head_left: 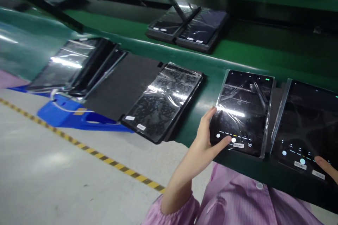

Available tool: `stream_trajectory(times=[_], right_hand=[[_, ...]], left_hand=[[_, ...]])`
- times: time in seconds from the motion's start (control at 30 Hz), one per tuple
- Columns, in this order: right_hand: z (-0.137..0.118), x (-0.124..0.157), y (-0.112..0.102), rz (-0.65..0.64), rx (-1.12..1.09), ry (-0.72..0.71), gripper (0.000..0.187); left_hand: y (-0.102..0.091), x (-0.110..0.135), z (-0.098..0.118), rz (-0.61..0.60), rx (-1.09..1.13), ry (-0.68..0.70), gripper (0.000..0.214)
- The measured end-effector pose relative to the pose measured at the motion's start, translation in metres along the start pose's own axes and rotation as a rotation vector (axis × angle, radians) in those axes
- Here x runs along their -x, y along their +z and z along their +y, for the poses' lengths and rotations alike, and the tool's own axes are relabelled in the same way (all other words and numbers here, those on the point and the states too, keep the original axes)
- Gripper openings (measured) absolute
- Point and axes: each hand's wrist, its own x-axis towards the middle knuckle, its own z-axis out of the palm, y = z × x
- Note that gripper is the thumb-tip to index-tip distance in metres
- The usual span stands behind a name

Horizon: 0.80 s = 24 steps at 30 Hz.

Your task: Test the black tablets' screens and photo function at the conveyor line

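My left hand holds the lower left corner of a black tablet wrapped in clear film, thumb on its lit screen near a white round button, fingers behind the edge. This tablet leans on the green bench. Only the fingertips of my right hand show, at the right edge. One finger lies stretched on the lower screen of a second film-wrapped tablet. Both screens show a dark camera view with small icons.
A third wrapped tablet lies on a black mat to the left. More tablets are stacked beyond it above a blue tray. Two tablets rest on the green conveyor behind. A yellow-black floor stripe runs below.
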Motion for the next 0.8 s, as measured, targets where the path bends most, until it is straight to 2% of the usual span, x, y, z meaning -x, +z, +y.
stream_trajectory(times=[0.13,0.4,0.6,0.8], right_hand=[[-0.007,-0.001,0.003,0.001,0.053,-0.012,0.114],[-0.002,-0.004,0.007,0.012,0.123,-0.005,0.124],[-0.004,-0.001,0.001,-0.01,0.028,-0.009,0.11],[0.011,0.001,-0.003,-0.027,-0.061,-0.012,0.116]], left_hand=[[0.012,0.004,0.009,0.018,-0.123,0.09,0.081],[0.02,0.001,0.016,0.003,-0.193,0.171,0.087],[0.028,0.0,0.022,-0.051,-0.234,0.193,0.086],[0.041,-0.007,0.026,-0.05,-0.272,0.244,0.084]])
